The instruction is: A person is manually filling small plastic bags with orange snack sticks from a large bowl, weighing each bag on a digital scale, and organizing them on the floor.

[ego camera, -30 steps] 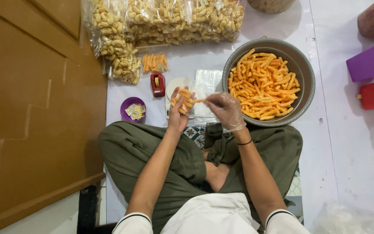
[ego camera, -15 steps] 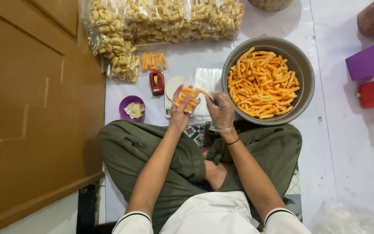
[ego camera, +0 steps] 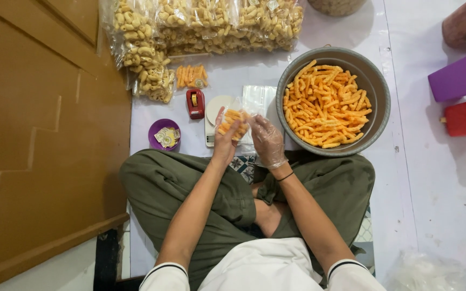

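1. nearest, the person sits cross-legged on the floor in olive trousers, both forearms reaching forward over the knees.
2. left hand (ego camera: 225, 141), bare, is clenched around a small clear bag of orange snack sticks (ego camera: 233, 123), held upright above the scale (ego camera: 215, 114).
3. right hand (ego camera: 265, 139), in a thin clear glove, pinches the bag's top edge from the right; its grip is closed on the plastic, touching the left hand's fingers.
4. just beyond and partly hidden by the hands lies the white scale with a round plate, and beside it a stack of empty clear bags (ego camera: 260, 99).
5. left of the scale stands a red tape dispenser (ego camera: 195, 103); nearer the left knee, a purple bowl (ego camera: 157, 131) holds small sachets.
6. right of the hands, a grey metal basin (ego camera: 376, 91) is heaped with loose orange sticks.
7. farther off, one filled small packet (ego camera: 191, 76) lies alone, and along the far edge sit big bags of pale curled snacks (ego camera: 200, 24).
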